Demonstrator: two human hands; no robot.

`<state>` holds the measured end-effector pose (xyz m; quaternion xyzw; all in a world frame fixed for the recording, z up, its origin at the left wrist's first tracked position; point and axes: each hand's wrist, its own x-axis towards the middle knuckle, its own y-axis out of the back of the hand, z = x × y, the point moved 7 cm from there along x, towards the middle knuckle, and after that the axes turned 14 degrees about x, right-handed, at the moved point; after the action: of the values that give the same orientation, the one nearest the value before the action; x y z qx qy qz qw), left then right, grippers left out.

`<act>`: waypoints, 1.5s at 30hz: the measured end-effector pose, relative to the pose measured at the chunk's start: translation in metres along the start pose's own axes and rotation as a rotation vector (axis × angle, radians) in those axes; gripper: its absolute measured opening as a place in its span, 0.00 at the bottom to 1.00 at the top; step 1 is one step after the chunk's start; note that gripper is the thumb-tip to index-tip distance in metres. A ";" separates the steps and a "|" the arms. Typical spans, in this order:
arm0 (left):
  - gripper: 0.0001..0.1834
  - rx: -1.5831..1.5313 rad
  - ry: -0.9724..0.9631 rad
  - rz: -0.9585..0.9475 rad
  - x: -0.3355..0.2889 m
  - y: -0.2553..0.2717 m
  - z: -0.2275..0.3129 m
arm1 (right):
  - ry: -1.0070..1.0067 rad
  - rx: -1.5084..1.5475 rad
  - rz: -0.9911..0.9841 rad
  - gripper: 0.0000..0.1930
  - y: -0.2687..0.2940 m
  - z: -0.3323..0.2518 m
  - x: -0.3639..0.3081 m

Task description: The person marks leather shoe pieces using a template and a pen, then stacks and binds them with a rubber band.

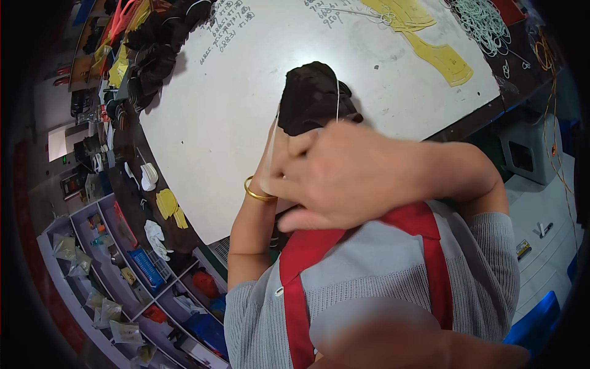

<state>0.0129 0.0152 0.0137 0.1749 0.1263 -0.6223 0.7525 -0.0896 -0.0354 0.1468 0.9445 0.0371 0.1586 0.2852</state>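
A bundle of dark brown or black cloth pieces (310, 101) stands up from the table in front of me. My left hand (280, 146) grips its lower end, partly hidden behind the other hand. A thin white string (337, 98) runs down over the bundle and along its left side. Across the front reaches my right hand (341, 175), blurred by motion, its fingers bent on the string's left run near my left wrist. A gold bangle (259, 189) circles that wrist.
Dark bundles (153, 61) pile up at the table's (203, 147) far left. Yellow pattern pieces (439, 58) and tangled pale green cord (482, 27) lie at the far right. A divided tray of small goods (101, 206) sits lower left. A grey stool (528, 150) stands at right.
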 end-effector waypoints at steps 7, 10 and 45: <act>0.36 -0.686 -0.039 0.153 -0.026 0.018 0.004 | -0.414 0.027 0.300 0.14 0.016 0.121 -0.117; 0.33 -0.610 0.046 0.224 -0.014 0.014 -0.011 | -0.793 0.446 0.282 0.14 0.025 0.128 -0.140; 0.47 0.231 -0.183 0.024 0.013 0.004 0.006 | -0.205 0.151 0.335 0.60 0.029 0.093 -0.025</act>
<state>0.0191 0.0023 0.0139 0.2042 -0.0173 -0.6369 0.7432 -0.0843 -0.1128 0.0829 0.9674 -0.1378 0.1037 0.1853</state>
